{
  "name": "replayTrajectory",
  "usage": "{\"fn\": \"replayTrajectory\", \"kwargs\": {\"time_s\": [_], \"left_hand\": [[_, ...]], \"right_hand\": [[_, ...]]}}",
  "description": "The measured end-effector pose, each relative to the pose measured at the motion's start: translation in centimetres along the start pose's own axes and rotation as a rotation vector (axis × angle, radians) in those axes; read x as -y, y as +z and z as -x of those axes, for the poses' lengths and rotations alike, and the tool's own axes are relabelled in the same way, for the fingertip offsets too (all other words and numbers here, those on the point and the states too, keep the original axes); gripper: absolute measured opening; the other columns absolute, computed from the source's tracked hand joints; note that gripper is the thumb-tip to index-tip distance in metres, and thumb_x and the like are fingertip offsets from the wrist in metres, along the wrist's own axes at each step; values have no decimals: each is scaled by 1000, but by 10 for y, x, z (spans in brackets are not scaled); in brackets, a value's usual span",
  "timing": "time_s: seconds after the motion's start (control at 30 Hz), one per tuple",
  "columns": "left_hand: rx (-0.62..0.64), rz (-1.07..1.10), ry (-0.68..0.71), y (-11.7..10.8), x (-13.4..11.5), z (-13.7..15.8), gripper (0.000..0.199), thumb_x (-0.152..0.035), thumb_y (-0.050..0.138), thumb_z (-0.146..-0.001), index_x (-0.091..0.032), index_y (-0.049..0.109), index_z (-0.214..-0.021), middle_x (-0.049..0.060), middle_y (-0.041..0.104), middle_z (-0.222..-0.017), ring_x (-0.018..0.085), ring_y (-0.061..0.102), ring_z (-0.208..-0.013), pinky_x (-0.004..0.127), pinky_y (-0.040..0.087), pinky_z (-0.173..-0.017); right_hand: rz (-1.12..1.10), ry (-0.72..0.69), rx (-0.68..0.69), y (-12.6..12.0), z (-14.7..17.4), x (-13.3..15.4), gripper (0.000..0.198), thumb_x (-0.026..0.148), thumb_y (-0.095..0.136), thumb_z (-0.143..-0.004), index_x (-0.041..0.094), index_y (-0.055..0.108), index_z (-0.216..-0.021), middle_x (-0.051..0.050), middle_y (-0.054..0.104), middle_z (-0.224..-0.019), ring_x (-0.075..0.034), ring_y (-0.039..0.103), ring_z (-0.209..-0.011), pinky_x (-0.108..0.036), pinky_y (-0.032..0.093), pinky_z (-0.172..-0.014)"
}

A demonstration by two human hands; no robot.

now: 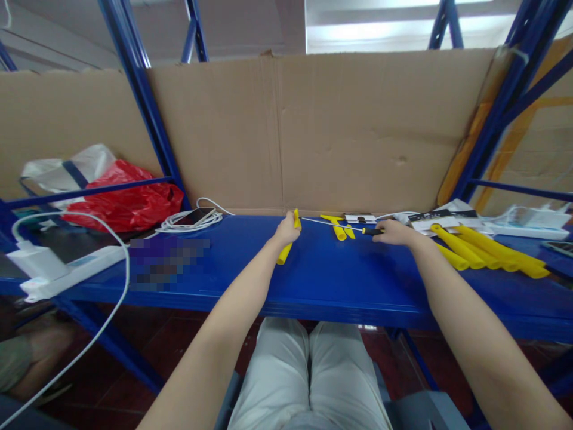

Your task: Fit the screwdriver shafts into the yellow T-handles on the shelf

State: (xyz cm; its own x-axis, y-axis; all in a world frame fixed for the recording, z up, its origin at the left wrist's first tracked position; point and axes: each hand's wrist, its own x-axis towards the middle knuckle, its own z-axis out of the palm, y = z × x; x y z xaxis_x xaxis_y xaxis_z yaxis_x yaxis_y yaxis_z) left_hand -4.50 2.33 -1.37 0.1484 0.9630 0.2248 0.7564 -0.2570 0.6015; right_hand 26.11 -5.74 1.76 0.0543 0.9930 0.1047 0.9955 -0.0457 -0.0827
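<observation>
My left hand is closed around a yellow plastic piece with a tube-like handle, held upright over the blue shelf. Its upper end shows above my fingers; the middle is hidden by them. In my right hand is a screwdriver with a black and yellow handle. The long thin shaft points left toward the yellow piece; whether the tip touches it I cannot tell. Between my hands lies a yellow T-shaped piece, with a small yellow strip beside it.
Several yellow tube-shaped pieces lie at the right, near white and black packaging. Cardboard stands behind the shelf. To the left are a coiled white cable, a red plastic bag and a power strip. Another person's leg shows lower left.
</observation>
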Motion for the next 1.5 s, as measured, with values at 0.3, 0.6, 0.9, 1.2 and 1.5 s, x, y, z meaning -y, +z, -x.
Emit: {"fn": "replayTrajectory", "kwargs": {"time_s": [0.3,0.6,0.9,1.2,1.5], "left_hand": [[-10,4,-1,0,-2,1,34,-13,59,-92,-19,45,-122,18,65,-134,25,73,-107,35,56,-88],[-22,0,-4,0,-2,1,35,-13,61,-91,-19,47,-122,18,67,-132,26,74,-105,37,56,-89],[-20,-11,6,-1,-5,5,35,-12,60,-92,-20,47,-123,18,68,-130,26,73,-106,37,57,-89],[-18,-19,2,-2,-3,4,32,-13,59,-93,-20,47,-122,18,66,-134,25,73,-108,35,56,-90],[-11,-23,5,-2,-3,4,31,-13,60,-92,-20,47,-120,18,66,-134,23,73,-105,34,56,-88]], "right_hand": [[13,-9,-56,4,-3,-4,28,34,75,-71,20,71,-96,-7,74,-82,-24,68,-77,-29,47,-66],[-81,-93,-4,1,-5,-9,19,36,66,-78,20,76,-82,-5,74,-78,-23,69,-77,-29,47,-67],[-13,-19,-61,2,-2,-2,17,33,74,-71,20,69,-81,-4,68,-68,-21,65,-68,-28,43,-61],[-116,-18,74,-7,8,8,12,28,61,-75,20,66,-68,-2,63,-62,-20,61,-64,-29,41,-59],[-101,-5,34,-4,7,9,10,28,70,-71,22,61,-70,0,61,-55,-18,61,-59,-27,43,-59]]}}
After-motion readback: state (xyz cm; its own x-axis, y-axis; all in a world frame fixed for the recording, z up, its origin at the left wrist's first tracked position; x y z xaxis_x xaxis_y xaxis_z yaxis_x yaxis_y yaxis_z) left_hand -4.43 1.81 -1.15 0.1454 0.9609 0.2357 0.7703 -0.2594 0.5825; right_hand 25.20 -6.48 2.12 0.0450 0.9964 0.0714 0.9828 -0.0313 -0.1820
